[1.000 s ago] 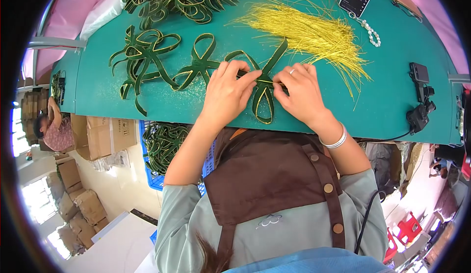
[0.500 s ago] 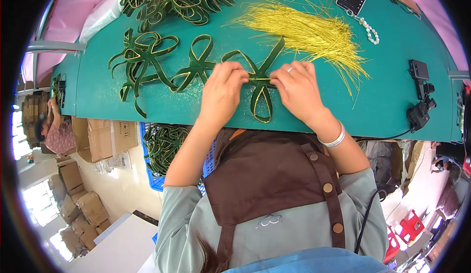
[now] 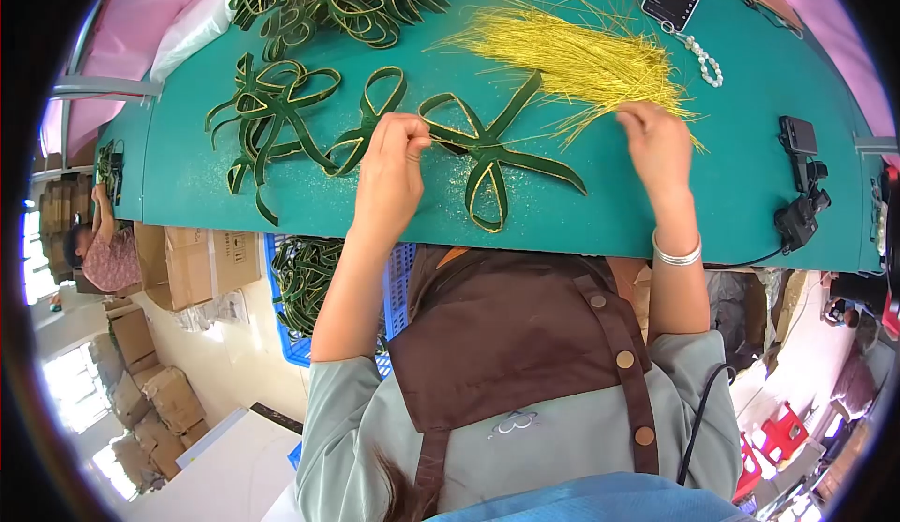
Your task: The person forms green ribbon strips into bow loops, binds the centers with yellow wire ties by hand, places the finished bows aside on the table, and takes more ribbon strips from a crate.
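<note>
Green ribbon bow [image 3: 487, 147] between left grip [image 3: 389, 171], pinched together, and right grip [image 3: 659, 152] — closure unclear — beside gold strands [image 3: 581, 53].

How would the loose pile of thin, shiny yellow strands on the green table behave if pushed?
The loose pile of thin yellow strands would probably splay apart, since no tie shows around it. Single strands seem springy rather than limp, as several stick out nearly straight. Rolling looks unlikely, because it lies spread across the green table.
</note>
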